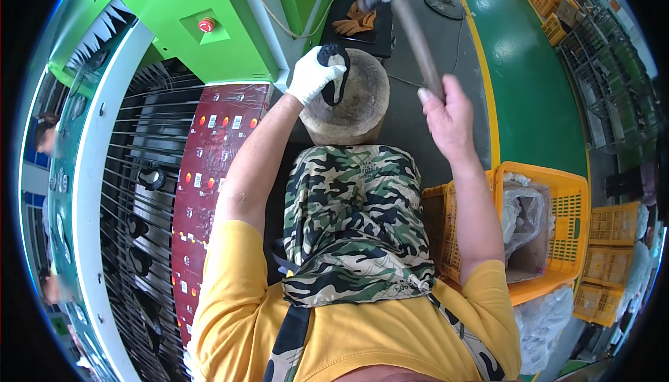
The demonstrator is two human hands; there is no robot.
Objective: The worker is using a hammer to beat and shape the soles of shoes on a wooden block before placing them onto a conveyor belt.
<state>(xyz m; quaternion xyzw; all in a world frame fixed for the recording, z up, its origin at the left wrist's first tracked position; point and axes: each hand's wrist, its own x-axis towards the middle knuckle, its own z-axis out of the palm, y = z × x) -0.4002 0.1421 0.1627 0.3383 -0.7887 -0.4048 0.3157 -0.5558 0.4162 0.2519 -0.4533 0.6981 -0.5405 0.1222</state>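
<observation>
My left hand (314,77), in a white glove, is closed on a black shoe (335,93) with a pale beige middle. It holds the shoe against the top of a round, worn block (366,107) like a wooden stump. My right hand (448,118), bare, grips the wooden handle of a hammer (416,33). The hammer is raised, up and to the right of the block, and its head is smeared by motion. The head and the shoe are apart. My left fingers hide part of the shoe.
A green machine (160,12) with a red button (206,25) stands at the left, beside a rack of dark rods (139,166) with black shoes. Orange gloves (356,21) lie on a black stand beyond the block. A yellow crate (568,194) with clear plastic is at my right.
</observation>
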